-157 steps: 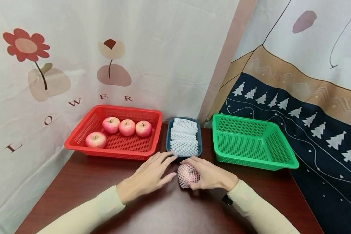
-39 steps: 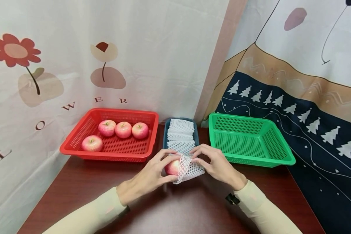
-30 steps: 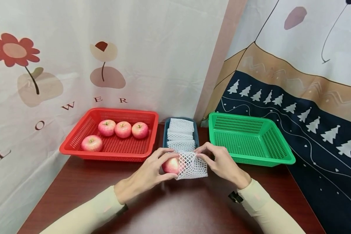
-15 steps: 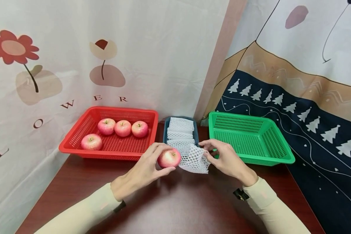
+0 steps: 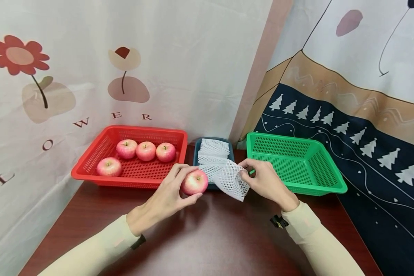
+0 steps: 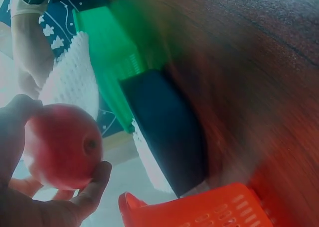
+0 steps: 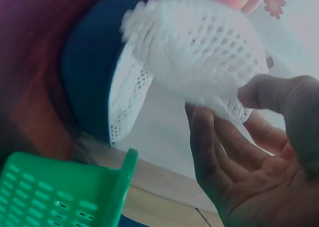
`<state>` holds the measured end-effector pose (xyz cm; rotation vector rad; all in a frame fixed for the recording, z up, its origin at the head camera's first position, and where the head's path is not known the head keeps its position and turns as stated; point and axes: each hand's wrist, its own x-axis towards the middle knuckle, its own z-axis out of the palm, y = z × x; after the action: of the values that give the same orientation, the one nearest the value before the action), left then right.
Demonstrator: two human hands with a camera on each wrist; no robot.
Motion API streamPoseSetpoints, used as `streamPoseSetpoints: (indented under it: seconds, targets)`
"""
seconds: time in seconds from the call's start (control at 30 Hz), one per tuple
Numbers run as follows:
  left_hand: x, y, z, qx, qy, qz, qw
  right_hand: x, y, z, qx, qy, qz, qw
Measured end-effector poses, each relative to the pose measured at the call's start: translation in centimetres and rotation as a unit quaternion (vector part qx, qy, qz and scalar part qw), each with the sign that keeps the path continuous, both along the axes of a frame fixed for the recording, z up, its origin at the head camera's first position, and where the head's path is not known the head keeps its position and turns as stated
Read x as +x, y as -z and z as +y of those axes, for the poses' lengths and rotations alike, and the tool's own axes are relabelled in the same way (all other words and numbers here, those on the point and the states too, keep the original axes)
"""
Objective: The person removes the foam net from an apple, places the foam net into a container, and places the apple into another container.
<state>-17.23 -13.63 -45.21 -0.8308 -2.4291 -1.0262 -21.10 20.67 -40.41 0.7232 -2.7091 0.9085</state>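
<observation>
My left hand grips a bare pink-red apple between thumb and fingers, above the table. In the left wrist view the apple fills the curl of the fingers. My right hand pinches one edge of a white foam net sleeve, which hangs free of the apple to its right. The right wrist view has the net sleeve between thumb and fingertips. Behind the hands, a dark blue tray holds more folded white foam nets, partly hidden by the held net.
At the left stands a red basket with several apples in it. A green basket stands at the right with nothing inside. All rest on a dark wooden table against a printed curtain.
Earlier the net covered the apple, with the right hand on it. The net has come off to the right; the apple is now bare in the left hand, which has shifted left.
</observation>
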Motion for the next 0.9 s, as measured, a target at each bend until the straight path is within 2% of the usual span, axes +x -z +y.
streamPoseSetpoints:
  seconds: [0.2, 0.47, 0.67, 0.9]
  targets:
    - [0.1, 0.0, -0.2, 0.001, -0.005, -0.002, 1.0000, -1.7, -0.7, -1.5, 0.011, 0.015, 0.052, 0.998]
    - [0.2, -0.1, -0.2, 0.001, -0.011, 0.001, 0.9999, -3.7, -1.1, -4.3, 0.026, 0.026, 0.134, 0.990]
    - [0.1, -0.1, -0.2, -0.002, -0.008, 0.000, 1.0000, -5.1, -0.4, -5.7, 0.061, 0.032, 0.197, 0.978]
    - [0.1, -0.1, -0.3, -0.005, -0.007, -0.002, 1.0000, -6.2, 1.2, -6.6, 0.109, 0.004, 0.263, 0.959]
